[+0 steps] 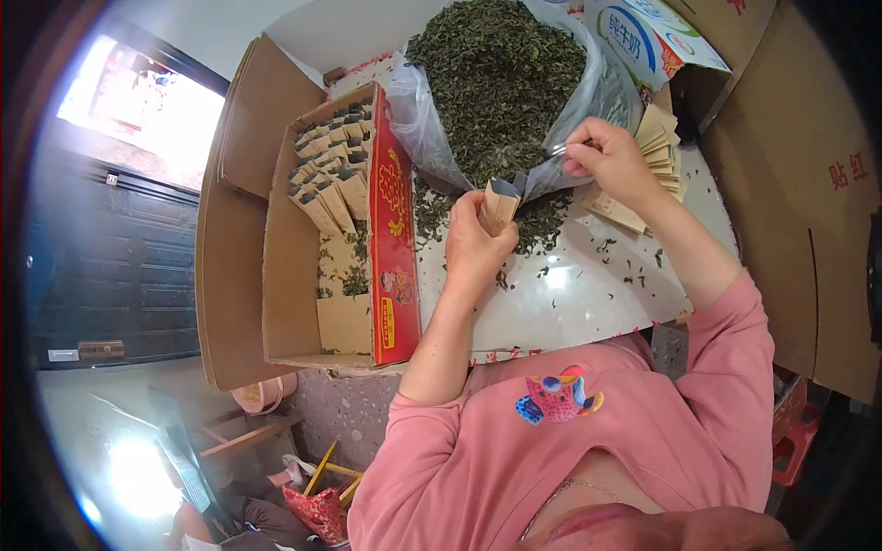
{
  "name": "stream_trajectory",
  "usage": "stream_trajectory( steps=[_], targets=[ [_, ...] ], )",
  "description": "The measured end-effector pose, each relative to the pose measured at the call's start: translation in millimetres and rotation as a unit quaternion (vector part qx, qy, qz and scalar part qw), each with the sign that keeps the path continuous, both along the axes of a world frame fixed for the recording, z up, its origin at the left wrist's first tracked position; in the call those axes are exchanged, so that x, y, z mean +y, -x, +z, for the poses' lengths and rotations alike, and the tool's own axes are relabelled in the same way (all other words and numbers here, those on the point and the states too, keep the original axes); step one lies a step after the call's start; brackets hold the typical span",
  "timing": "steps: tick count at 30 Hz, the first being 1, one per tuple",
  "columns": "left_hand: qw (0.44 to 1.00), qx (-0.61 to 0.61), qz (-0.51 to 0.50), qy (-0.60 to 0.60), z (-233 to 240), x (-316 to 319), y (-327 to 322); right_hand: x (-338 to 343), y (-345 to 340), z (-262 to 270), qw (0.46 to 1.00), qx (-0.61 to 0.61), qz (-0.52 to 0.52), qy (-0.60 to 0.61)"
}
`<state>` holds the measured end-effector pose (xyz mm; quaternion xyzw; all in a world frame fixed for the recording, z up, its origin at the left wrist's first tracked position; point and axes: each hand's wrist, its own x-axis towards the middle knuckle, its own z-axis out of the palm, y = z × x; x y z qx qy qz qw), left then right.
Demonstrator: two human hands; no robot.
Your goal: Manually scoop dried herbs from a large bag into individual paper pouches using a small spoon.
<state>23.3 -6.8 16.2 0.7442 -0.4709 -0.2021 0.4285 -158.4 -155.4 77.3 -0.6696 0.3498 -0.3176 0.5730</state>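
Observation:
My left hand (475, 241) grips a small kraft paper pouch (499, 210) upright, with its dark-lined mouth facing up. Pinched in the fingers of my right hand (606, 162) is a small shiny metal utensil (555, 149); its far end is blurred, so its exact kind is unclear. Just beyond both hands, a clear plastic bag (420, 117) stands wide-mouthed, heaped with dried green leaves (506, 76) that look like tea. Flat kraft pouches (658, 155) lie fanned out beside my right wrist. Loose leaves (541, 224) are scattered beneath the pouch.
Left of the white tabletop (572, 296) is an open cardboard box (396, 275) with a red side, holding rows of filled pouches (331, 169). A milk carton box (637, 45) and tall cardboard (792, 200) flank the right. Another person's legs (265, 516) show at lower left.

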Motion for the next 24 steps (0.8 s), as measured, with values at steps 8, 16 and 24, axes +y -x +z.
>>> stream_trajectory(
  steps=[8,16,24],
  targets=[
    [0.999,-0.029,-0.004,-0.023,-4.8,-0.1,6.4,15.7,2.8,28.2,0.93,0.156,0.122,0.309],
    [0.999,-0.033,-0.01,-0.006,-13.1,0.4,11.9,37.7,-0.2,34.5,0.767,0.162,0.206,0.586],
    [1.0,-0.002,0.0,0.011,-18.7,4.6,8.6,14.8,-5.3,28.1,0.844,0.157,0.054,0.51]
  ],
)
